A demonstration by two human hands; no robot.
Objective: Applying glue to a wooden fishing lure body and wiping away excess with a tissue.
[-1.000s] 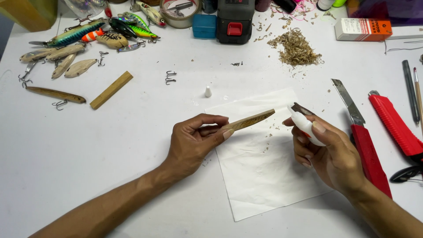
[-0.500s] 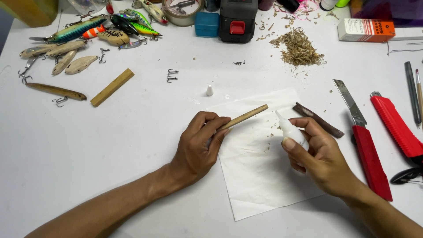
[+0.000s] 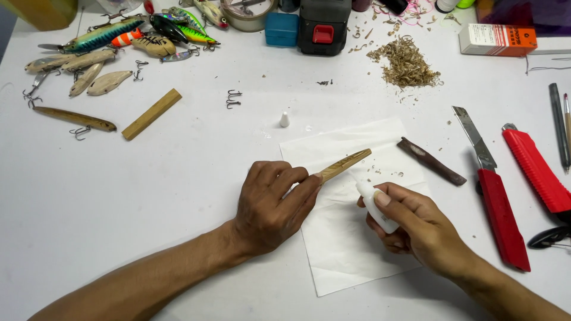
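Left hand (image 3: 270, 205) pinched the wooden stick (image 3: 345, 164) by one end, holding it angled over the white paper sheet (image 3: 351, 255). Right hand (image 3: 416, 229) was closed around a small white glue bottle (image 3: 375, 205), nozzle just beside the stick; a dark wood piece (image 3: 431, 161) lay near the sheet's edge.

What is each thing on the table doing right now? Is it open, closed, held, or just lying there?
Wooden stick: held in the left hand, over the paper sheet.
Small white bottle: held in the right hand, uncapped, tip toward the stick.
White cap: off, standing on the table.
Red utility knife: lying down, blade out.
Wood shavings: in a loose pile.
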